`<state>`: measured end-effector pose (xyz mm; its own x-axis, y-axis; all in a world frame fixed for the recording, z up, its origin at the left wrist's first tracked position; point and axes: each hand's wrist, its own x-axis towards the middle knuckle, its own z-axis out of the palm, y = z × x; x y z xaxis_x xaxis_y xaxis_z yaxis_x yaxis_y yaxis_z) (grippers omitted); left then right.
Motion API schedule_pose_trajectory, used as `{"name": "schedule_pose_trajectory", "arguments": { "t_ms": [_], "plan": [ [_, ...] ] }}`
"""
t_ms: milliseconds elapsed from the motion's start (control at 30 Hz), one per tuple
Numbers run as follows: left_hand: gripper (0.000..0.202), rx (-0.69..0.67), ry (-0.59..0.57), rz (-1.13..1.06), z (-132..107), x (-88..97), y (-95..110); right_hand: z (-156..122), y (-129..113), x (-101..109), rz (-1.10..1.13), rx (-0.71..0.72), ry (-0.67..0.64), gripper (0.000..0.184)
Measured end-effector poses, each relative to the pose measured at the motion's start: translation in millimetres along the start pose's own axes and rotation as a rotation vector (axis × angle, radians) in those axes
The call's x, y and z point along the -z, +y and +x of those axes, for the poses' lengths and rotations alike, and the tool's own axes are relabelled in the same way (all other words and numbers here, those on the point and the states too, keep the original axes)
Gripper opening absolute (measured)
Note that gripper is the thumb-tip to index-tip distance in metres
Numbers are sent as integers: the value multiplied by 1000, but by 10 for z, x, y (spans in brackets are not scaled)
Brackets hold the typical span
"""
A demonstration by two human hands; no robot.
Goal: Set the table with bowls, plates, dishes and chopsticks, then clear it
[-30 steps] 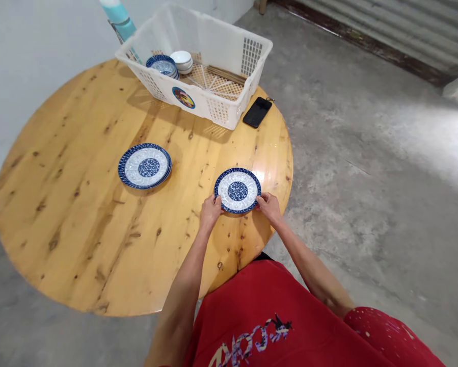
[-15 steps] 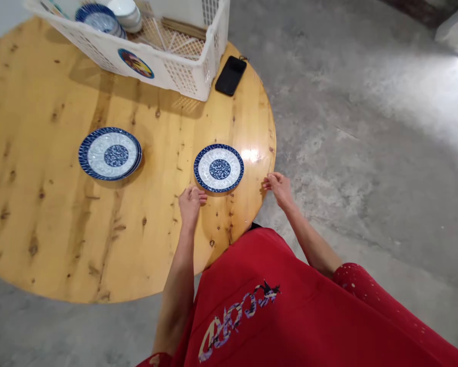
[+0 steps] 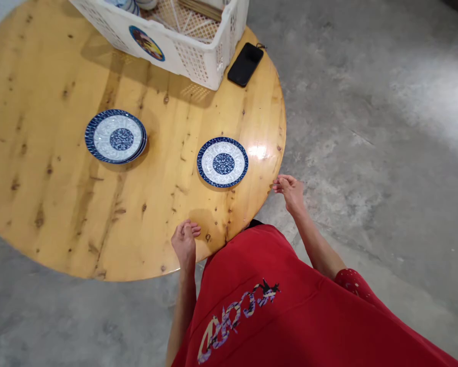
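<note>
A single blue-and-white patterned plate (image 3: 222, 162) lies flat near the right edge of the round wooden table (image 3: 60, 204). My left hand (image 3: 184, 243) hovers over the table's near edge, below the plate, fingers loosely curled and holding nothing. My right hand (image 3: 290, 190) is just off the table's right edge, fingers loosely bent, also without anything in it. Neither hand touches the plate. A short stack of matching plates (image 3: 115, 136) sits further left on the table.
A white plastic basket (image 3: 198, 56) with dishes and chopsticks stands at the table's far side, a black phone (image 3: 245, 63) beside it. Grey concrete floor (image 3: 366, 153) surrounds the table. My red shirt fills the bottom of the view.
Both hands have let go of the single plate and drawn back toward my body. The plate stays where it was set. The camera has tilted down.
</note>
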<state>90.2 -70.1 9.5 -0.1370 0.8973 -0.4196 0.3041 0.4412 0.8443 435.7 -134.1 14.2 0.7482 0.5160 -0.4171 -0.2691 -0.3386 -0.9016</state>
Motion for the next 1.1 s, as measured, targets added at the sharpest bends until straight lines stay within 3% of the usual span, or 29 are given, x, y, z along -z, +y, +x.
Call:
{"name": "schedule_pose_trajectory", "arguments": {
  "t_ms": [233, 467, 600, 767, 900, 1000, 1100],
  "plan": [
    [37, 20, 28, -10, -212, 40, -18, 55, -129, -441, -15, 11, -168, 31],
    [41, -12, -13, -34, -75, 333, -50, -460, -20, -791, -30, -1, -248, 40],
    [41, -53, -92, -37, 96, 732, -165, -921, 153, -1061, -64, -6, -267, 41],
    [44, -82, -135, -19, 330, 1575, -416, -1735, 455, -1630, -21, -21, -194, 42],
    [40, -114, -137, -12, 516, 2178, -556, -2465, 737, -2143, -24, -77, -261, 34],
    [35, -111, -172, -36, 632, 2383, -573, -2863, 869, -2360, -75, -58, -358, 23],
    [34, -121, -224, -45, 697, 2383, -543, -3048, 888, -2400, -131, -30, -371, 16]
  ]
}}
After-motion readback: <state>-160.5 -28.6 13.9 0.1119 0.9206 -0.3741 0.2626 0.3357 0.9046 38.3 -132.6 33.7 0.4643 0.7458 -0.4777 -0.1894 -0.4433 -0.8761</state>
